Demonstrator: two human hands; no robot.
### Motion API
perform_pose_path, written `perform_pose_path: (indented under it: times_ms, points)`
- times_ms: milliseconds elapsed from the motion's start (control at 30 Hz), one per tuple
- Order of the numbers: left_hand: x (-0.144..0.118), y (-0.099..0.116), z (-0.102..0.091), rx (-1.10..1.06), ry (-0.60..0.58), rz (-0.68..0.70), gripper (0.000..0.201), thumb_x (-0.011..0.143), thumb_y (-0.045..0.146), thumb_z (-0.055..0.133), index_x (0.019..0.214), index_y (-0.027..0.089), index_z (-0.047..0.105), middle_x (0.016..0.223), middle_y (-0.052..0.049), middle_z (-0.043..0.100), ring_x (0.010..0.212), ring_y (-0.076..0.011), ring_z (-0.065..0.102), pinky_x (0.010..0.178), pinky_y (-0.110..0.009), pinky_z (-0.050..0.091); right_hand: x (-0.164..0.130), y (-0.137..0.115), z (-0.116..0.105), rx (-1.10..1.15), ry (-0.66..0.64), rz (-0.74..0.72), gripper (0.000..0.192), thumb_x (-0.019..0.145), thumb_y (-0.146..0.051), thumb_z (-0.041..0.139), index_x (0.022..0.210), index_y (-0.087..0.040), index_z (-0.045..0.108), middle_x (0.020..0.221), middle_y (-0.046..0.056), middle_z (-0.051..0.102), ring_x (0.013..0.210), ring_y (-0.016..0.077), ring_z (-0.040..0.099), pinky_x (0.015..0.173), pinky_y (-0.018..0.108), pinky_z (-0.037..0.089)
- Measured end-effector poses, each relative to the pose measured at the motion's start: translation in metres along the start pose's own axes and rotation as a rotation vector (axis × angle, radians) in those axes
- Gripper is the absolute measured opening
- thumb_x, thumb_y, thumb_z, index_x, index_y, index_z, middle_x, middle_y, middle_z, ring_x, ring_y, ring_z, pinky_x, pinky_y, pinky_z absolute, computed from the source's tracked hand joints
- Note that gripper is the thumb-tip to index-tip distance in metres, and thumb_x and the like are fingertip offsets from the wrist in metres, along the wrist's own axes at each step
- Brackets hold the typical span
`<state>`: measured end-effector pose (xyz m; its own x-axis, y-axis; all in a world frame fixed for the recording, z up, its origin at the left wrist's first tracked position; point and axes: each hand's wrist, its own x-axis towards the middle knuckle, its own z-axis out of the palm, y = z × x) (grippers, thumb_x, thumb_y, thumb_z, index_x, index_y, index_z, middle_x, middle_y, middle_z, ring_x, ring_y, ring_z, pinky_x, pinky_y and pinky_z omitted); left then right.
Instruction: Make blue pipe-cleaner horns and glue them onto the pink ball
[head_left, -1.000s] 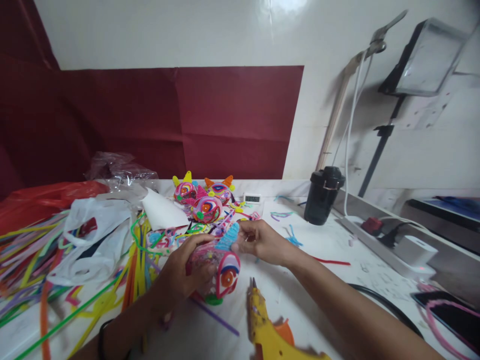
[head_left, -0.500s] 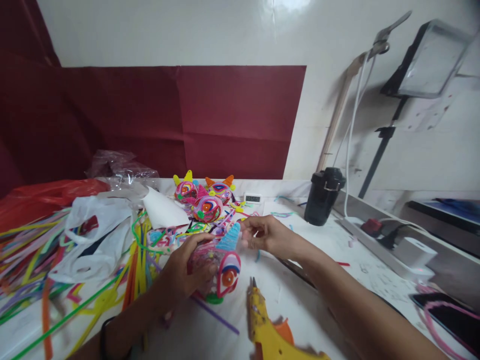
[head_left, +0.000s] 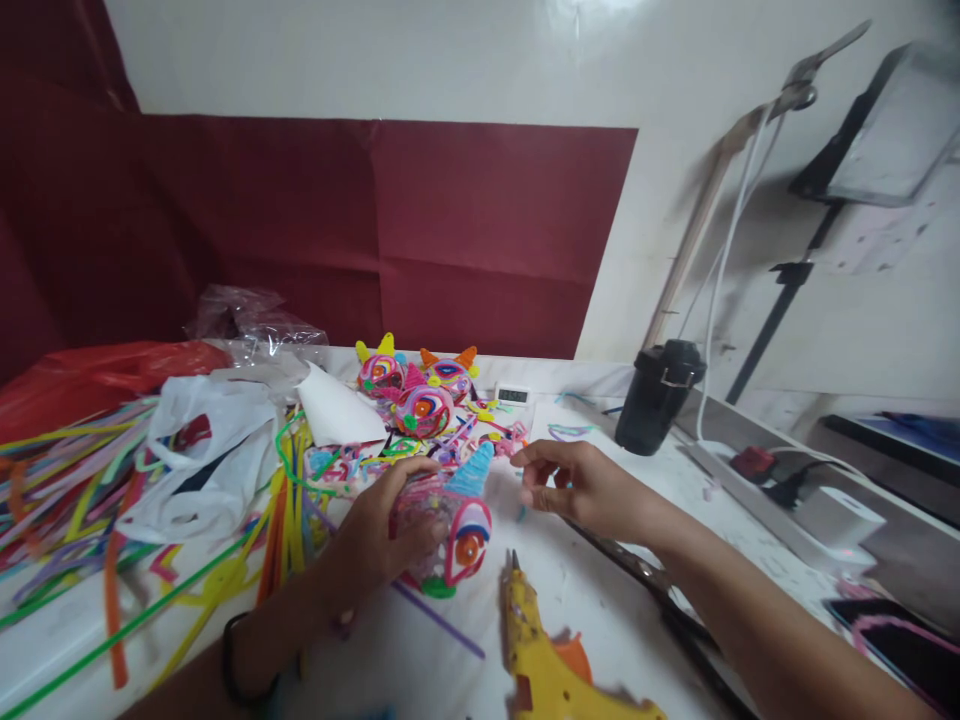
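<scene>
Pink-trimmed, the ornament (head_left: 454, 548) is clasped in the left hand (head_left: 375, 530) — the right hand (head_left: 570, 482), fingers slightly parted, hovers just beside its blue horn (head_left: 474, 470).

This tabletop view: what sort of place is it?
Probably a craft workspace: a yellow glue gun lies in front, colourful strips are heaped to the left, and the left hand holds a decorated figure with a big eye.
</scene>
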<state>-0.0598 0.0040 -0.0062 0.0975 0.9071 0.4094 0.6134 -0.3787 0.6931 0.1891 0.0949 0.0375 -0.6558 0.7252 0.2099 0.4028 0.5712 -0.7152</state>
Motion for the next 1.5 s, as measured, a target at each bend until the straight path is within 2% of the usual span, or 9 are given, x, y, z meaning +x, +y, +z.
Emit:
perform_pose_path:
  times_ms: [167,267,367,567,633,767,1033,1267,1500]
  points:
    - [0.0,-0.002,0.002,-0.016,0.01,-0.004,0.047,0.08,0.032,0.061,0.123,0.023,0.045,0.125,-0.007,0.057,0.112,-0.0243,0.056,0.096,-0.036,0.043,-0.035,-0.005,0.005,-0.165,-0.093,0.068,0.029,0.075,-0.035,0.066,0.099,-0.018,0.063,0.092,0.006,0.065,0.079,0.0198,0.059,0.068,0.03,0.045]
    - [-0.001,-0.002,0.002,-0.016,0.021,-0.005,0.046,0.079,0.031,0.061,0.122,0.022,0.046,0.124,-0.008,0.058,0.113,-0.0256,0.056,0.097,-0.037,0.043,-0.054,-0.009,0.015,-0.197,-0.147,0.118,0.034,0.074,-0.035,0.066,0.103,-0.019,0.061,0.096,0.007,0.064,0.087,0.0221,0.059,0.076,0.032,0.045]
    - [-0.001,-0.002,0.002,-0.002,0.029,-0.005,0.047,0.078,0.031,0.062,0.121,0.022,0.047,0.124,-0.008,0.058,0.113,-0.0263,0.056,0.096,-0.038,0.044,-0.063,-0.01,0.027,-0.205,-0.147,0.205,0.036,0.074,-0.036,0.066,0.105,-0.021,0.061,0.101,0.007,0.064,0.091,0.0237,0.059,0.077,0.034,0.046]
    - [0.0,-0.002,0.004,0.009,0.048,0.042,0.048,0.078,0.03,0.061,0.123,0.022,0.045,0.127,-0.009,0.055,0.118,-0.0265,0.052,0.099,-0.039,0.042,-0.044,0.003,0.043,-0.101,-0.098,0.241,0.071,0.069,-0.053,0.067,0.128,-0.017,0.049,0.122,0.013,0.057,0.093,0.0261,0.06,0.081,0.039,0.048]
    - [0.0,-0.003,0.004,0.017,0.059,0.055,0.049,0.078,0.029,0.062,0.122,0.022,0.044,0.127,-0.009,0.054,0.119,-0.0266,0.051,0.1,-0.04,0.041,-0.035,0.004,0.046,-0.083,-0.086,0.248,0.081,0.067,-0.053,0.068,0.133,-0.014,0.044,0.129,0.015,0.053,0.102,0.0288,0.058,0.086,0.041,0.047]
    - [0.001,-0.005,0.005,0.01,0.062,0.043,0.051,0.076,0.03,0.063,0.123,0.021,0.044,0.128,-0.011,0.054,0.12,-0.0281,0.05,0.1,-0.041,0.041,-0.022,-0.003,0.052,-0.067,-0.099,0.232,0.086,0.063,-0.049,0.074,0.133,-0.01,0.044,0.132,0.017,0.051,0.115,0.0314,0.051,0.096,0.042,0.041]
    - [0.002,-0.005,0.001,-0.023,-0.01,-0.047,0.061,0.075,0.035,0.064,0.128,0.018,0.04,0.132,-0.013,0.051,0.124,-0.0288,0.047,0.103,-0.043,0.038,-0.012,-0.012,0.06,-0.005,-0.125,0.085,0.052,0.061,-0.04,0.078,0.105,-0.018,0.062,0.098,0.004,0.067,0.089,0.0238,0.06,0.078,0.032,0.048]
    - [0.002,-0.001,-0.005,-0.024,-0.064,-0.157,0.066,0.076,0.043,0.062,0.132,0.02,0.037,0.133,-0.012,0.052,0.126,-0.0291,0.045,0.102,-0.042,0.038,-0.009,-0.004,0.067,0.032,-0.11,0.097,0.051,0.06,-0.04,0.079,0.103,-0.02,0.06,0.091,0.002,0.068,0.083,0.0209,0.061,0.073,0.028,0.047]
    - [0.006,-0.001,-0.007,-0.093,-0.053,-0.149,0.071,0.076,0.045,0.064,0.135,0.022,0.033,0.129,-0.014,0.054,0.119,-0.0303,0.052,0.098,-0.043,0.042,-0.007,-0.003,0.064,0.055,-0.07,0.06,0.056,0.058,-0.041,0.08,0.105,-0.019,0.06,0.095,0.002,0.068,0.087,0.0218,0.062,0.076,0.029,0.047]
